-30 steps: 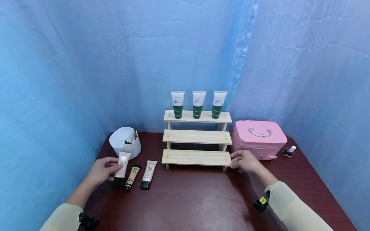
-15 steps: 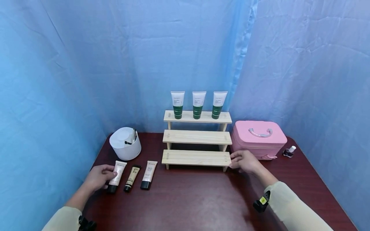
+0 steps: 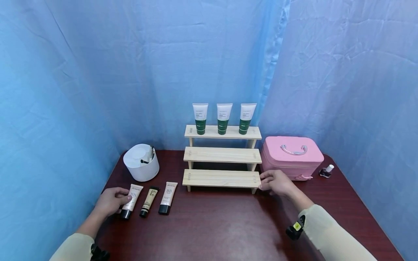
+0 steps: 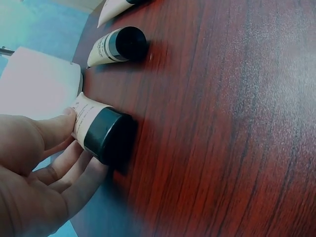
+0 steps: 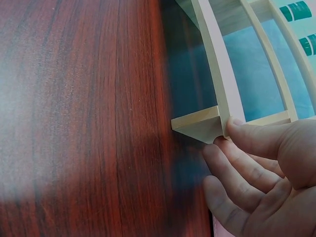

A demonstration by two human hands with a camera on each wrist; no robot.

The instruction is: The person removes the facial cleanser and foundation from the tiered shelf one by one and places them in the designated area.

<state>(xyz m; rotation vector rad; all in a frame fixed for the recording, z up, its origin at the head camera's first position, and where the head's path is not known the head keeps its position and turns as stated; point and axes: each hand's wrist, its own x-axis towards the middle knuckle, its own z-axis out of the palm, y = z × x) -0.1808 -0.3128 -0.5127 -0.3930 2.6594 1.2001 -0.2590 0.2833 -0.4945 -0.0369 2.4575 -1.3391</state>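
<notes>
At the left of the head view, my left hand [image 3: 112,201] holds a pale pink BB cream tube [image 3: 132,198] between thumb and fingers. The tube's black cap [image 4: 111,137] points toward me in the left wrist view, close to the tabletop. Beside it lie a small beige tube [image 3: 150,201] with a black cap and a second BB cream tube [image 3: 168,197]. My right hand [image 3: 277,182] pinches the right end of the lowest step of a three-tier wooden display stand [image 3: 222,178], thumb at the board's edge, fingers below.
Three white-and-green tubes [image 3: 223,119] stand on the top tier. A white round container [image 3: 142,169] with slim items in it is behind the left tubes. A pink case [image 3: 291,157] and a nail polish bottle [image 3: 326,171] sit at the right. Blue curtains [image 3: 209,54] surround the dark table.
My left hand has lowered the BB cream tube and moved it slightly left, next to the small beige tube. My right hand has stayed at the stand.
</notes>
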